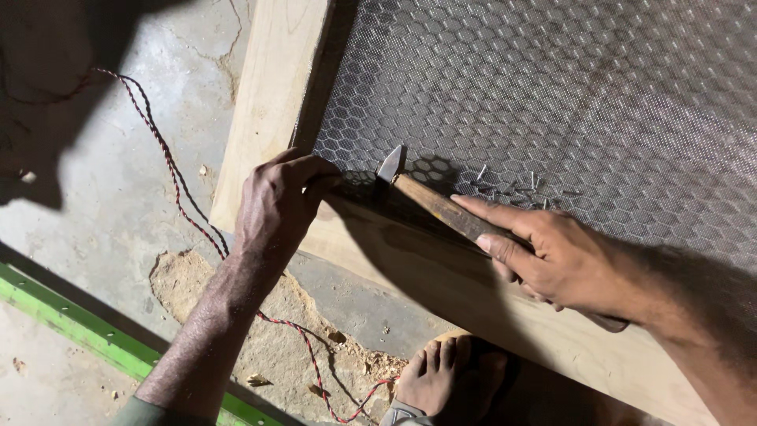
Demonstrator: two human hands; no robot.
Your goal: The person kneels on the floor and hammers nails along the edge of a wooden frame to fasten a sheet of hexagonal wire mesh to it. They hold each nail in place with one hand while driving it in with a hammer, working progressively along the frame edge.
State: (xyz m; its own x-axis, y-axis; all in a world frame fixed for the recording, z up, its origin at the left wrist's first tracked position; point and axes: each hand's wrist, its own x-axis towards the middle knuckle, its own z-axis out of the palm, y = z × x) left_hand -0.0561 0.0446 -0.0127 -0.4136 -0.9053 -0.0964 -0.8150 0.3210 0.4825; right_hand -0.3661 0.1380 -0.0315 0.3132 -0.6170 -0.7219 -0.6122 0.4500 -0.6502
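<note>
Hammering wire mesh onto a wooden frame

The left hand point(276, 207) pinches its fingers point(319, 183) at the frame's inner edge, apparently steadying a nail too small to see; the hammer point(418, 197) head sits just right of them, its worn wooden handle clenched in the right hand point(564, 260). The next strike likely calls for a short, careful tap. Hexagonal mesh point(568, 95) covers the pale, smooth frame point(272, 87); loose nails point(512, 185) lie beyond the right fingers.

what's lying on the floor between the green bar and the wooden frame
In the head view, a twisted red-and-black wire runs across the cracked concrete floor between the green bar and the wooden frame, passing under the left forearm.
</note>
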